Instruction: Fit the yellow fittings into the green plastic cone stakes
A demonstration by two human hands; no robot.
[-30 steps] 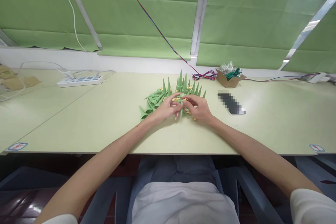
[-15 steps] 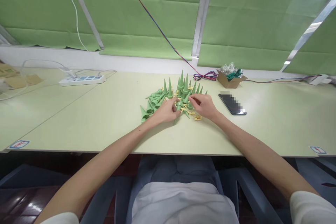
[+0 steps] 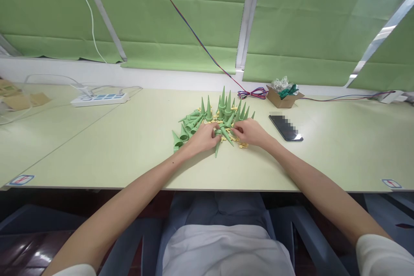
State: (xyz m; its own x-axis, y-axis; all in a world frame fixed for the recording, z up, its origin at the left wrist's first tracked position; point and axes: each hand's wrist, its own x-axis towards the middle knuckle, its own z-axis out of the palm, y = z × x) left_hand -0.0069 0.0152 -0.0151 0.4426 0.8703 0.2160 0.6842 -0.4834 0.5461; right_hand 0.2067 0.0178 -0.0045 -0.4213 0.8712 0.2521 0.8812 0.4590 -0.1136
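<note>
My left hand (image 3: 207, 137) is closed around a green plastic spike (image 3: 217, 151), its tapered tip pointing down toward the front edge. Just right of it my right hand (image 3: 250, 132) is pinched, low over the pile; whatever its fingertips hold is too small to make out. Another green spike (image 3: 227, 136) lies slanted between the hands. Behind them several green spikes (image 3: 208, 110) stand upright on the table, while other hollow-ended ones (image 3: 183, 133) lie to the left. Small yellow plastic pieces (image 3: 243, 145) are scattered among the spikes and beside my right hand.
A black phone (image 3: 286, 128), partly pixelated, lies to the right. Behind it stands a small cardboard box (image 3: 284, 100) with green and clear plastic stuff, beside a coiled cable (image 3: 252, 93). A white power strip (image 3: 100, 99) is at back left.
My right hand has shifted slightly down, its fingertips lower over the pile. The spike in my left hand has turned, its tip now showing below the fingers.
</note>
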